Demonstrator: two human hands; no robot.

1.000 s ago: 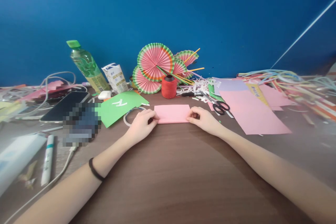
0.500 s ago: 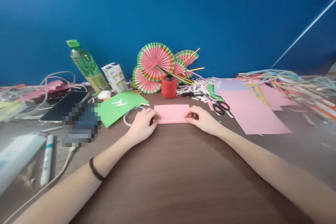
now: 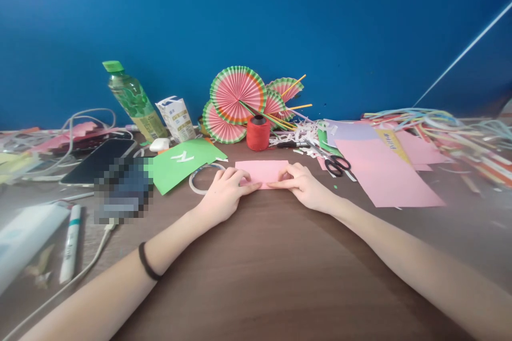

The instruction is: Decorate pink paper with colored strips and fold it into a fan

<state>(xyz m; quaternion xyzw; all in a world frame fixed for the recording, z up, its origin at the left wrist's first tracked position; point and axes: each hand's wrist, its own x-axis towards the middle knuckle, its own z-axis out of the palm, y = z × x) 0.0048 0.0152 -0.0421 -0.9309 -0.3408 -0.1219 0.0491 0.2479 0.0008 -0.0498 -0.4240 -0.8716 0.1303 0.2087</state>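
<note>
A small pink folded paper [image 3: 262, 169] lies flat on the brown table, between my two hands. My left hand [image 3: 227, 187] grips its left part, with thumb and fingers along the near edge. From the other side my right hand [image 3: 301, 184] pinches the same edge, its thumb nearly meeting the left one at the middle. Fingertips cover parts of the paper's near side. Just left of my left hand, a roll of clear tape [image 3: 196, 184] lies beside a green paper sheet [image 3: 176, 168].
Behind the paper stand a red thread spool [image 3: 258, 135] and pleated paper fans [image 3: 237, 93]. Scissors [image 3: 338, 165] and pink sheets [image 3: 388, 176] lie to the right. A green-capped bottle [image 3: 134, 98], a drink carton [image 3: 176, 119], a phone [image 3: 98, 162] and a marker [image 3: 71, 245] are left.
Both hands have slid inward along the near edge of the pink paper, from its corners toward the middle. The paper stays in about the same place.
</note>
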